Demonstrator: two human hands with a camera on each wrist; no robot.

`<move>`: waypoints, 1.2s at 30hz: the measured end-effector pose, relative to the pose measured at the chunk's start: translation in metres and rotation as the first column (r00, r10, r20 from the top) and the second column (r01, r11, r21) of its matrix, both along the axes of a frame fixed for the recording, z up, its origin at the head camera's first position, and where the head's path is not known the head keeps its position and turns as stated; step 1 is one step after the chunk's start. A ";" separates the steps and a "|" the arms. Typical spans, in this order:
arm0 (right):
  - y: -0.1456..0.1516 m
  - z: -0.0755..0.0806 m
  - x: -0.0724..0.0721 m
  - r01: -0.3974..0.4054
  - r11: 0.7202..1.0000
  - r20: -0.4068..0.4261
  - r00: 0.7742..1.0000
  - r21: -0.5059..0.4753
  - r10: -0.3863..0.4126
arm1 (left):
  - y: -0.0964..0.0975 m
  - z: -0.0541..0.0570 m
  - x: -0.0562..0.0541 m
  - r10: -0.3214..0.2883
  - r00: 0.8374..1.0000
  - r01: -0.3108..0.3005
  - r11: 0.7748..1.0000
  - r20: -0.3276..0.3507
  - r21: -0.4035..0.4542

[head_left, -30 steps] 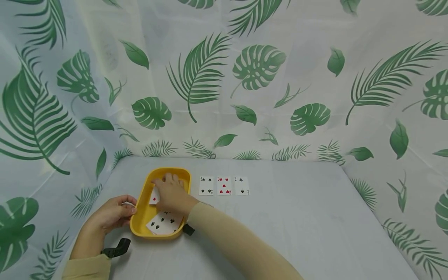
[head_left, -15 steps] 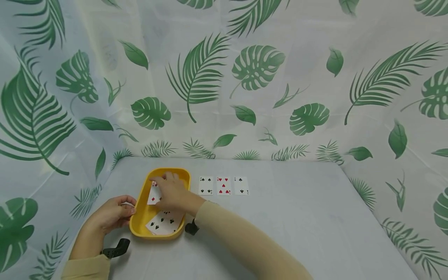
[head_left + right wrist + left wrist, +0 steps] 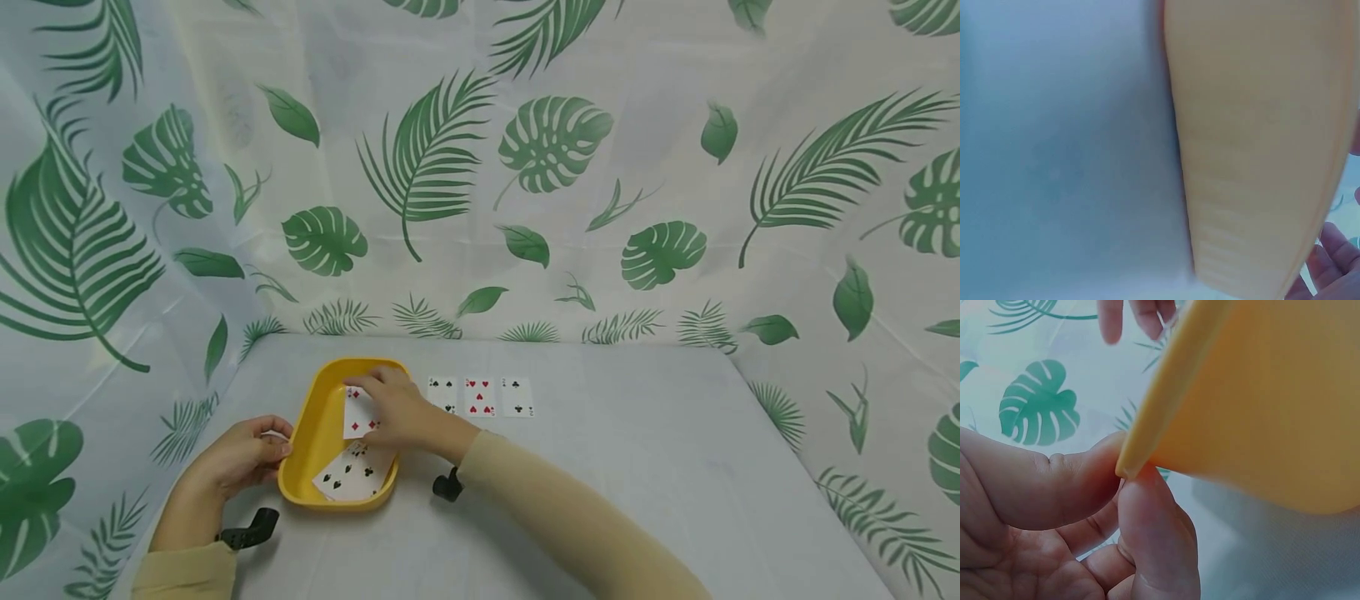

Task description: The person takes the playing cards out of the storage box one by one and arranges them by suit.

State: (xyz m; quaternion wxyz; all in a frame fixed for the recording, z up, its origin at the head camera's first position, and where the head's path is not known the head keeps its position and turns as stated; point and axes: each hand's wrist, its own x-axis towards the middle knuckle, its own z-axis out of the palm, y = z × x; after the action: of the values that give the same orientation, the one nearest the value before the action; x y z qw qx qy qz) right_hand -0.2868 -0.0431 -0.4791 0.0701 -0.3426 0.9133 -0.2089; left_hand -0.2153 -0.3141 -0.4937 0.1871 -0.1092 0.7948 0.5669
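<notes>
A yellow tray (image 3: 309,454) stands at the left of the table. My left hand (image 3: 242,457) pinches its left rim between thumb and finger; the left wrist view shows this pinch on the yellow wall (image 3: 1254,394) closely. Over the tray's right side, my right hand (image 3: 405,412) holds a diamond playing card (image 3: 354,423) by its edges, fingers at the far edge and thumb at the near one. The hand covers the card's right part. Black-suited cards (image 3: 347,477) lie overlapping in the tray's near end. The right wrist view is mostly filled by the tray's outer wall (image 3: 1260,137).
Three face-up cards lie in a row right of the tray: a four of spades (image 3: 441,396), a five of hearts (image 3: 480,398) and a two-pip club card (image 3: 517,398). A leaf-printed curtain (image 3: 570,208) rises behind the pale table (image 3: 637,467).
My right hand has shifted right within the tray, drawing the diamond card along with it, and more of the card's face shows. The left hand stays at the rim.
</notes>
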 end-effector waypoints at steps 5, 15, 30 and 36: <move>0.015 0.005 0.003 -0.004 0.999 0.012 1.000 -0.046 0.005 | -0.001 -0.001 0.000 -0.002 1.000 0.002 1.000 0.000 0.003; 0.053 0.002 0.005 0.063 0.990 0.085 0.995 -0.129 -0.053 | 0.001 -0.002 0.000 -0.006 1.000 0.006 1.000 0.000 -0.003; 0.110 -0.011 0.009 0.096 0.985 0.081 0.993 -0.141 -0.085 | 0.003 0.001 0.001 0.009 1.000 -0.009 1.000 0.006 -0.029; 0.132 -0.011 0.012 0.131 0.977 0.099 0.988 -0.165 -0.116 | 0.002 0.001 0.001 0.004 1.000 -0.004 0.999 0.008 -0.037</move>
State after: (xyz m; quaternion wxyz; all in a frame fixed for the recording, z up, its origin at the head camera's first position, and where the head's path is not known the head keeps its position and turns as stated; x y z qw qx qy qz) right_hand -0.2749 0.0894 -0.4898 0.0677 -0.2802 0.9075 -0.3056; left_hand -0.2139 -0.3117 -0.4928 0.1872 -0.1168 0.8042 0.5519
